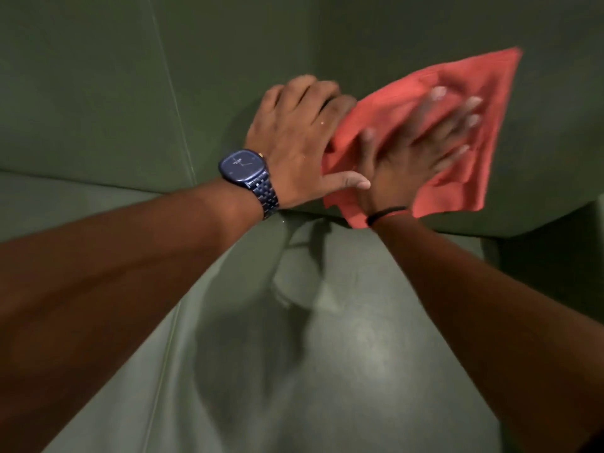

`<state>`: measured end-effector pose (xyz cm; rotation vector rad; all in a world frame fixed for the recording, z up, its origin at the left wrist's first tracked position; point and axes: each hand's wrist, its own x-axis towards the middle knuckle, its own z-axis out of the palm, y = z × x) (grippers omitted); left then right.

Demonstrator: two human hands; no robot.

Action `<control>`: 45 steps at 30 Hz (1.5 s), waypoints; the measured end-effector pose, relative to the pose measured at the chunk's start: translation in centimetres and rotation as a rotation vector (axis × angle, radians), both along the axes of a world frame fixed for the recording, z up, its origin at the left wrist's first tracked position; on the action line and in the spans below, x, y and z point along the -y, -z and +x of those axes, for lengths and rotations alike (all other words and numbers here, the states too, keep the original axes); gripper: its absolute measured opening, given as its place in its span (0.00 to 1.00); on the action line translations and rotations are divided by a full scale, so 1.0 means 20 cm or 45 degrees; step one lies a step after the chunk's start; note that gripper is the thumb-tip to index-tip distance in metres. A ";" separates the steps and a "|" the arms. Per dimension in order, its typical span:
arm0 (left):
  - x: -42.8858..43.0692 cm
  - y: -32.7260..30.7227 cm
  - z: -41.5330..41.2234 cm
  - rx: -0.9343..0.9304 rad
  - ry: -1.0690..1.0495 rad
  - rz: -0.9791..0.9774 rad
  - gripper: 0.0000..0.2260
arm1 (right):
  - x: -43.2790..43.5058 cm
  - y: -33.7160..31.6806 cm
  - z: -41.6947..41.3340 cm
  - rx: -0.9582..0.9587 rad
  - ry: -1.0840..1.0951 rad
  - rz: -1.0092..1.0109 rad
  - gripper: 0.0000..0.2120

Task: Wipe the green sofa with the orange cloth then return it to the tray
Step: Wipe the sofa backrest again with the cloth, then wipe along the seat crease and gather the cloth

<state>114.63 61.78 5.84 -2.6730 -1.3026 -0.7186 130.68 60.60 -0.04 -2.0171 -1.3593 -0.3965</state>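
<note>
The orange cloth [470, 148] lies spread against the green sofa [98, 103], on its backrest just above the seat crease. My right hand [421, 148] presses flat on the cloth with fingers spread, blurred by motion. My left hand [300, 135], with a dark blue watch on the wrist, rests on the backrest at the cloth's left edge, its fingers curled over that edge. The tray is not in view.
The sofa's seat cushion [343, 354] fills the lower part of the view, with a seam running down its left side. A vertical seam splits the backrest at the left. The sofa's armrest or end [555, 263] shows at the right.
</note>
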 end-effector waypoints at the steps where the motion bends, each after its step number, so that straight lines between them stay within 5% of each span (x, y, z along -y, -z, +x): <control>1: 0.01 0.00 0.01 -0.041 -0.037 -0.045 0.39 | 0.03 0.03 -0.06 0.004 -0.073 -0.061 0.37; 8: -0.02 -0.06 0.01 -0.176 -0.121 -0.121 0.12 | 0.06 -0.23 0.05 0.480 -0.061 0.126 0.38; 11: -0.01 -0.12 0.01 -0.027 -0.097 -0.030 0.06 | 0.04 -0.33 0.15 0.612 -0.321 0.171 0.11; 13: 0.05 -0.14 -0.01 0.030 -0.090 0.146 0.03 | 0.13 -0.35 0.18 0.683 -0.453 0.177 0.06; 16: 0.21 -0.04 -0.08 0.015 0.179 0.126 0.04 | 0.40 -0.23 0.13 0.644 -0.656 -0.052 0.11; 19: 0.43 0.20 -0.24 -0.212 0.464 -0.380 0.13 | 0.70 0.00 0.04 0.478 -0.924 -0.629 0.17; 22: 0.58 0.39 -0.40 -0.312 0.351 -0.785 0.31 | 0.85 0.20 -0.05 0.181 -0.982 -0.973 0.29; 26: 0.65 0.52 -0.51 -0.176 0.080 -0.824 0.35 | 0.83 0.40 -0.21 0.031 -0.787 -1.182 0.37; 34: 0.63 0.74 -0.66 -0.004 -0.141 -0.742 0.36 | 0.56 0.63 -0.47 -0.051 -0.130 -1.014 0.36; 38: 0.63 0.83 -0.87 0.171 -0.288 -0.726 0.37 | 0.51 0.64 -0.58 -0.031 -0.014 -1.040 0.35; 45: 0.64 0.88 -1.48 0.050 -0.437 -0.784 0.47 | 0.41 0.65 -1.06 -0.063 0.054 -1.033 0.36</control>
